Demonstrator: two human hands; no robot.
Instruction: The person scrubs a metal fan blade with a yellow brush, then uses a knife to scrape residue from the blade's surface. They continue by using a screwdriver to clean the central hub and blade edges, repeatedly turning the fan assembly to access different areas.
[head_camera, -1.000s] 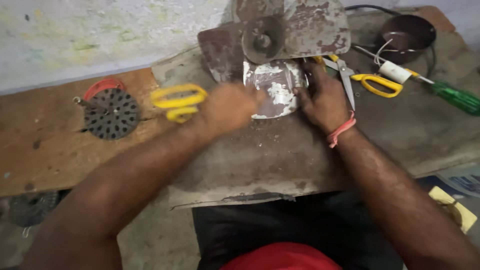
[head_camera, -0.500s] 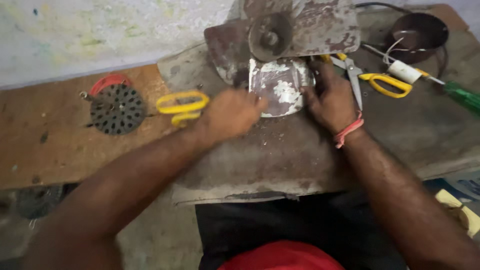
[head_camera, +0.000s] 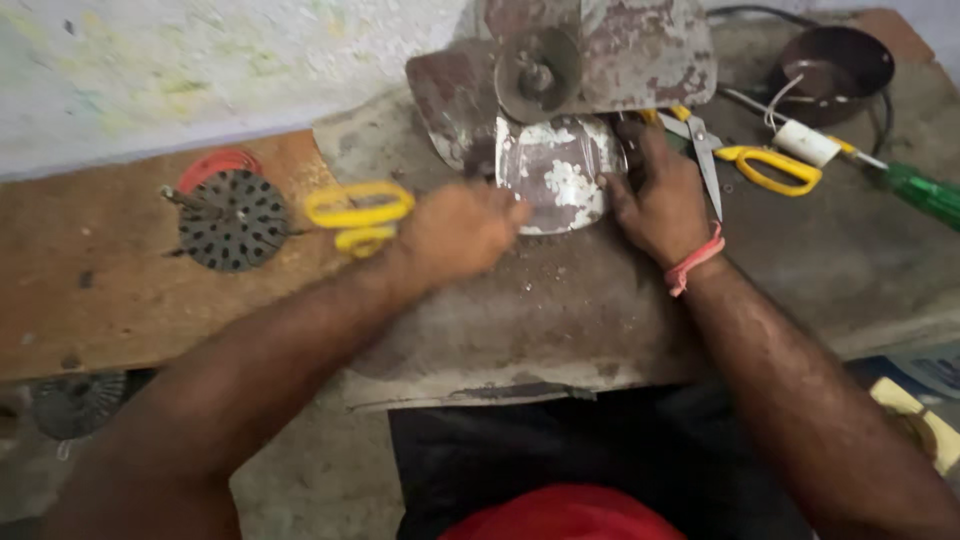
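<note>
Here both hands work on a worn metal fan blade (head_camera: 555, 175) lying mid-desk: the right hand (head_camera: 655, 205) presses its edge with curled fingers, while the left hand (head_camera: 460, 230) is blurred, so I cannot tell its grip. Steady pressure would suit. The desk (head_camera: 560, 310) is grimy, with yellow-handled scissors (head_camera: 755, 165) close by and a pale stained wall (head_camera: 200, 70) behind.

One head camera looks steeply down from above the person, close to the worktop (head_camera: 560, 300); the wall is at 11 o'clock.
</note>
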